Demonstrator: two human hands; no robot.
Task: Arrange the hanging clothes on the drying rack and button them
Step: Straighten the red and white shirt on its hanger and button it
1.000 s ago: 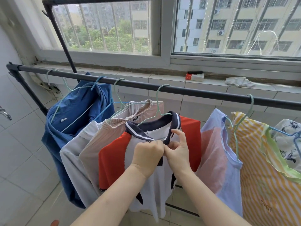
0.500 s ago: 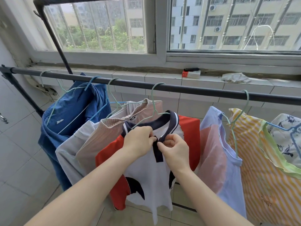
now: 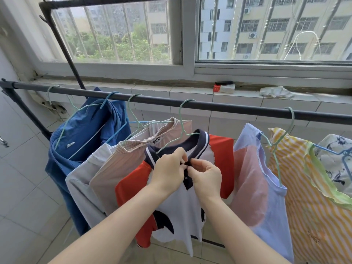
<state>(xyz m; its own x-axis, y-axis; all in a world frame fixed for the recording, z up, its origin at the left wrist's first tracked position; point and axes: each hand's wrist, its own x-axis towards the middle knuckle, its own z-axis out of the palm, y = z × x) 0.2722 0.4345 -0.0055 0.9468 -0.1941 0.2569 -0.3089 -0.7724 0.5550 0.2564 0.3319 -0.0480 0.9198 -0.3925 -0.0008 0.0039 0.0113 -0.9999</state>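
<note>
Buttoning is under way, I judge, not finished: my left hand (image 3: 167, 173) and right hand (image 3: 207, 176) both pinch the navy placket (image 3: 188, 183) just under the collar of the red-and-white polo shirt (image 3: 181, 204), hanging mid-rail on the drying rack (image 3: 238, 109). Whether its lower button is fastened I cannot tell. Leftward, the beige top (image 3: 118, 168) and blue garment (image 3: 85, 134) crowd close; rightward, bare rail runs to the lilac top (image 3: 274, 216).

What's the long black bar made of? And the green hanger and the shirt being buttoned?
The bar looks like metal tube, painted matte black: round, straight, faintly shiny. The hanger seems thin wire with a pale green coating: slim, smoothly bent. The polo shirt is soft fabric, perhaps cotton: it drapes and wrinkles.
</note>
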